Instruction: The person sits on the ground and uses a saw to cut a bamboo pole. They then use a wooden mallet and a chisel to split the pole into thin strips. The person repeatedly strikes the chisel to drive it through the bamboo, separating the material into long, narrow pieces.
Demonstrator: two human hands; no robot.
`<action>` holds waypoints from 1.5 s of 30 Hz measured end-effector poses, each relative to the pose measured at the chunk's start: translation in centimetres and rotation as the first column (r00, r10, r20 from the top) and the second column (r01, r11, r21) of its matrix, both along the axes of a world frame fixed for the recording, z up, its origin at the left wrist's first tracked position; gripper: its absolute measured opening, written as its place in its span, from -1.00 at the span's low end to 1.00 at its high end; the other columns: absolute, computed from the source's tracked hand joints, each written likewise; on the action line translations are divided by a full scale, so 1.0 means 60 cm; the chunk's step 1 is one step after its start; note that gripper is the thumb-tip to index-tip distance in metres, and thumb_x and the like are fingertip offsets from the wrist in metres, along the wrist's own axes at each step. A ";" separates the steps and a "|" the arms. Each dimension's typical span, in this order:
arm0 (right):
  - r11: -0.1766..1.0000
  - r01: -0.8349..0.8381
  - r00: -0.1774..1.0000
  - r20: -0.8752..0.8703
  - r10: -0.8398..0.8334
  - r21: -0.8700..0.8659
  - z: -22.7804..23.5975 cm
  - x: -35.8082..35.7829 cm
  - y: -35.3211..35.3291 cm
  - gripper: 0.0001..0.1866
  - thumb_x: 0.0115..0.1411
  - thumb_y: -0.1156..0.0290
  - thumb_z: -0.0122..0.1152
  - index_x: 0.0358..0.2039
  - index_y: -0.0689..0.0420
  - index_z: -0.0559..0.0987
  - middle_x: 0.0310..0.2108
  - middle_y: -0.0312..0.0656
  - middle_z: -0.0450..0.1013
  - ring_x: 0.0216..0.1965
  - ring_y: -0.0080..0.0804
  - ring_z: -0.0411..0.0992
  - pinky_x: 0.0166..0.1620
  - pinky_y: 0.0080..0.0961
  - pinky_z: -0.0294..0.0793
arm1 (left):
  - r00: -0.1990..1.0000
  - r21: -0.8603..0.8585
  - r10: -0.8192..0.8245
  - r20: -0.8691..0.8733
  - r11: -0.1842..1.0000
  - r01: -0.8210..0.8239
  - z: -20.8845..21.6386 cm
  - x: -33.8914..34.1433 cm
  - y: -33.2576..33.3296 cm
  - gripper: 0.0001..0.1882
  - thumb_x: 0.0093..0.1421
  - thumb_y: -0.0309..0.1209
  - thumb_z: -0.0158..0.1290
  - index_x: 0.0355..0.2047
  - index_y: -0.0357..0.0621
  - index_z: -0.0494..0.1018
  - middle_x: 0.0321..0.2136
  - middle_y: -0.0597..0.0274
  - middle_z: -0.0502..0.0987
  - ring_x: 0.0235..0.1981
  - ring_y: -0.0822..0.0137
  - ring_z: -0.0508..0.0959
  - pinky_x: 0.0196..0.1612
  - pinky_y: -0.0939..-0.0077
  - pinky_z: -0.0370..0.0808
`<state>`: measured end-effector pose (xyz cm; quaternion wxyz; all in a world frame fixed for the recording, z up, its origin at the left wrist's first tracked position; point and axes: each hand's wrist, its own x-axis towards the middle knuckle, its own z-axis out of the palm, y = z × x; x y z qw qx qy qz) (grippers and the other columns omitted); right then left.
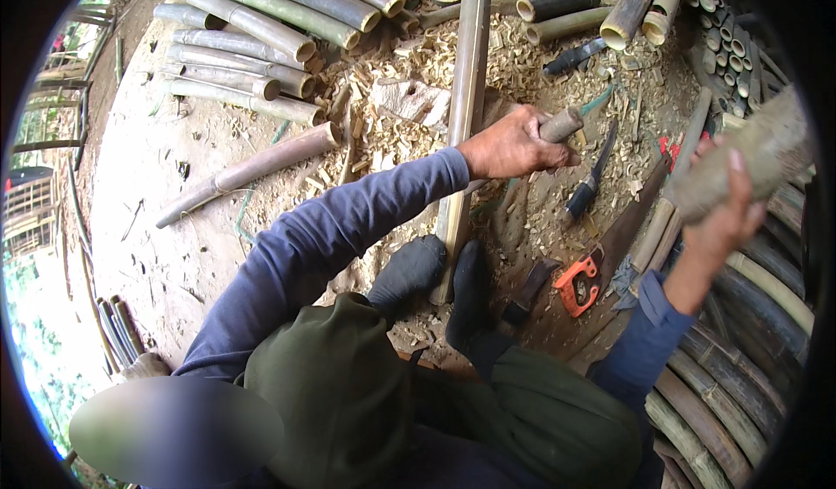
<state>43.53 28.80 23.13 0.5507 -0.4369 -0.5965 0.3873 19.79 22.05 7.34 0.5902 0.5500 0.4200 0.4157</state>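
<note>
My left hand (514, 148) is closed around a round wooden tool handle (562, 124), its butt end sticking out past the thumb. The hand covers most of the tool, so I cannot tell what its working end is. Under that wrist runs a long, straight brown pole (470, 62), held at its near end between my two dark-socked feet (409, 273). Raised at the right, my right hand (727, 215) grips a thick, rough wooden block (758, 154), slightly blurred.
Cut bamboo lengths (261, 27) lie at the far left, with more stacked along the right (723, 376). Wood chips (383, 141) cover the ground. Right of my feet lie an orange-handled saw (578, 287), a dark-handled knife (585, 195) and a dark block-like piece (529, 293).
</note>
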 end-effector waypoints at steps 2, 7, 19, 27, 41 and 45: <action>0.960 -0.273 0.756 0.604 0.253 -0.060 -0.064 -0.002 -0.010 -0.28 0.08 0.34 0.39 0.22 0.35 0.36 0.01 0.09 0.51 -0.05 -0.17 0.55 0.05 -0.35 0.52 | 0.999 -0.058 -0.006 -0.035 0.998 0.004 0.020 0.003 -0.006 -0.83 0.30 -0.33 0.19 -0.34 -0.18 0.60 -0.20 0.24 0.64 -0.32 0.38 0.58 -0.18 0.51 0.50; 0.797 -0.440 0.559 0.568 0.604 -0.414 -0.021 -0.053 -0.001 0.05 -0.07 0.23 0.50 0.35 0.44 0.20 0.17 0.16 0.37 0.16 -0.14 0.42 0.24 -0.33 0.37 | 0.977 0.034 0.084 0.198 0.995 -0.092 -0.015 0.000 -0.023 -0.79 0.30 -0.30 0.23 -0.30 -0.20 0.55 -0.35 0.33 0.60 -0.40 0.52 0.54 -0.24 0.49 0.51; 0.878 -0.438 0.512 0.749 0.420 -0.193 -0.078 -0.004 -0.013 -0.11 0.00 0.20 0.43 0.28 0.36 0.30 0.07 0.03 0.43 0.10 -0.20 0.43 0.24 -0.33 0.35 | 0.993 0.107 0.110 -0.030 0.989 -0.106 0.000 0.003 -0.007 -0.80 0.19 -0.37 0.28 -0.44 -0.22 0.53 -0.61 0.27 0.48 -0.53 0.48 0.44 -0.38 0.40 0.45; 0.882 -0.311 0.880 0.242 0.408 -0.354 -0.056 -0.010 -0.039 -0.14 -0.05 0.30 0.40 0.27 0.30 0.30 0.07 -0.08 0.40 0.07 -0.30 0.39 0.18 -0.41 0.35 | 0.964 0.460 -0.122 -0.237 0.860 0.221 0.073 0.057 -0.178 -0.87 0.00 -0.48 0.20 -0.38 -0.15 0.58 -0.50 0.14 0.60 -0.47 0.15 0.62 -0.37 0.32 0.58; 0.829 -0.161 0.969 0.075 0.236 -0.535 -0.102 0.010 -0.077 -0.28 0.06 0.35 0.38 0.21 0.27 0.33 -0.28 -0.10 0.47 -0.47 -0.38 0.51 -0.43 -0.43 0.55 | 0.179 -0.663 0.869 0.462 0.472 -0.581 -0.072 -0.224 -0.088 -0.50 0.38 0.07 0.07 -0.13 -0.17 0.50 -0.65 0.51 0.09 -0.59 0.51 0.17 -0.48 0.53 0.22; 0.820 -0.206 0.950 0.091 0.299 -0.534 -0.103 0.003 -0.080 -0.31 0.10 0.34 0.33 0.21 0.26 0.32 -0.28 -0.09 0.49 -0.44 -0.37 0.53 -0.41 -0.44 0.57 | 0.185 -0.646 0.859 0.478 0.486 -0.588 -0.072 -0.216 -0.090 -0.53 0.39 0.02 0.08 -0.15 -0.20 0.50 -0.61 0.49 0.23 -0.55 0.50 0.27 -0.44 0.54 0.31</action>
